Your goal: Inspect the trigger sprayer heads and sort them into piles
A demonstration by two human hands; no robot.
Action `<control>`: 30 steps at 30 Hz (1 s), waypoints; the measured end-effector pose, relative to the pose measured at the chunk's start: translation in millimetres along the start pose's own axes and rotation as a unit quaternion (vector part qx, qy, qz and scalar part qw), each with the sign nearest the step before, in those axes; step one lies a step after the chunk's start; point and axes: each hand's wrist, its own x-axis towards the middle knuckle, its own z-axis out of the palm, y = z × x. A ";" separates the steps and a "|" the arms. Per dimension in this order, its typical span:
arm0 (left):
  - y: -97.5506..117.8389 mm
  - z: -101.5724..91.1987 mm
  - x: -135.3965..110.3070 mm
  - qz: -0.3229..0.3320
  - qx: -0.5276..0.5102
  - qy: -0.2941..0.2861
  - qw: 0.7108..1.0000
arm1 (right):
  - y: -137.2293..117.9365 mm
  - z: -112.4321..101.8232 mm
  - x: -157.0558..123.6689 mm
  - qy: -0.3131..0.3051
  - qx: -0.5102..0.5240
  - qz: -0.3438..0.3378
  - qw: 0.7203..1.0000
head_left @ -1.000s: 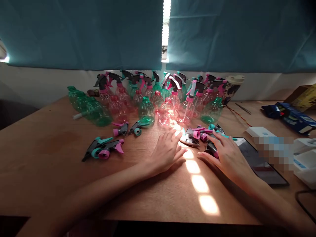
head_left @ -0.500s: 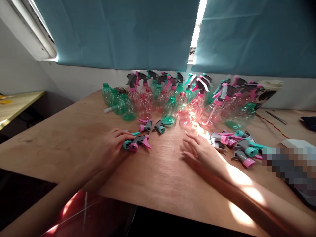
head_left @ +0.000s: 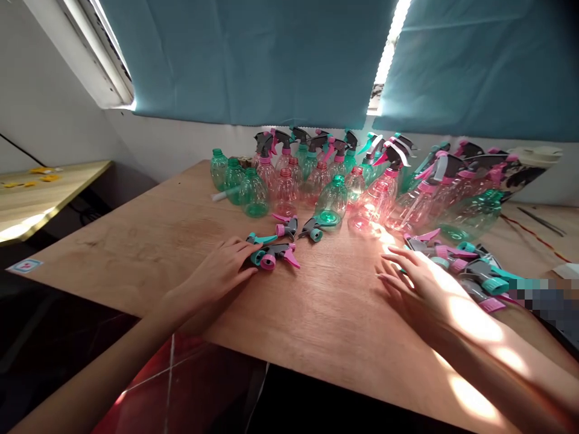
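Bare wood-grained table (head_left: 316, 325) carries a corner sticker (head_left: 26, 266), its print too small to read. Glossy plastic trigger heads (head_left: 268, 261) lie at the left grip (head_left: 221, 265), whether clamped I cannot tell; the right grip (head_left: 416, 280), fingers apart, is beside another heap (head_left: 479, 271), rounded translucent bottles (head_left: 332, 202) behind.

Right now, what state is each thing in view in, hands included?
Left spray heads: loose, on the table
Left hand: open, at those heads
Right spray heads: loose, piled together
Right hand: open, no grip visible
Front green bottle: upright, open-necked
Left green bottles: upright, open-necked
Pink bottles: some topped, some open-necked
Curtains: drawn, narrow gap between
Cup: lidded
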 end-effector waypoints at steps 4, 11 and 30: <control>-7.6 -2.0 0.7 0.002 0.017 0.007 1.000 | -27.7 -4.6 13.3 -0.063 -0.008 -0.011 0.998; 43.0 -16.4 6.7 -0.029 -0.090 0.166 0.981 | -55.5 -18.8 13.3 -0.060 0.104 0.001 0.993; 153.8 69.6 93.3 0.104 -0.351 0.048 0.929 | -43.6 -5.9 -14.3 0.040 0.100 -0.018 0.994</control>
